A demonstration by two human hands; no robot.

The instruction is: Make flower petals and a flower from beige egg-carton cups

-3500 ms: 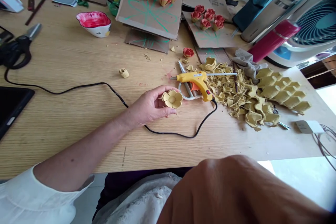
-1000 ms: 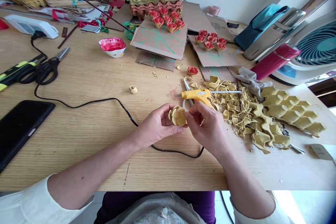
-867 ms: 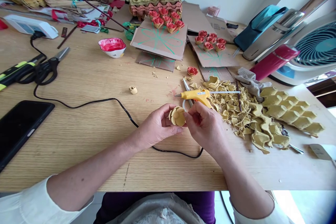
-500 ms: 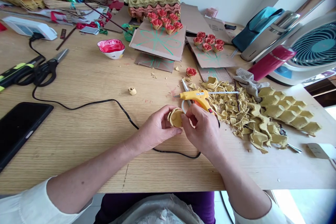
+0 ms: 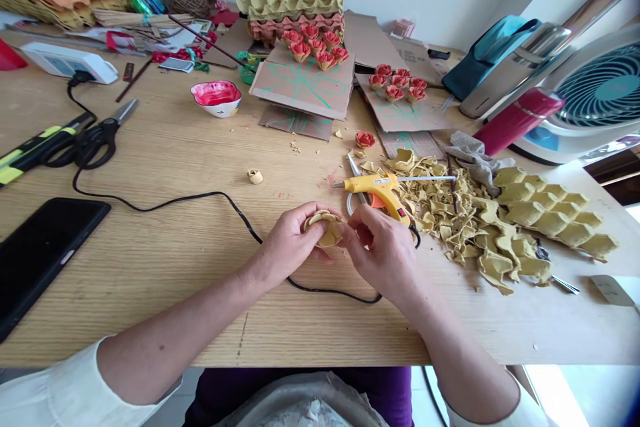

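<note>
Between my hands is an unpainted paper flower (image 5: 327,230), its yellowish petals cut from egg-carton pulp. My left hand (image 5: 295,240) grips it from the left, thumb on top and fingertips showing beneath. The thumb and fingers of my right hand (image 5: 377,250) pinch its right edge. Just beyond my right hand lies a yellow glue gun (image 5: 375,185) with a glue stick in its back, resting over scissors (image 5: 353,167). A small rolled pulp bud (image 5: 255,176) sits on the table ahead of my left hand.
Pulp scraps (image 5: 450,213) and a piece of egg tray (image 5: 555,210) lie at right. A black cord (image 5: 200,197) crosses the table. Red flowers (image 5: 320,47) stand on cardboard (image 5: 305,83). Left are a red-stained bowl (image 5: 216,97), black scissors (image 5: 100,140) and a phone (image 5: 50,260).
The flower has shifted slightly left and turned, so its petals face up more. My left thumb has moved from below onto its top. My right hand still pinches the right edge.
</note>
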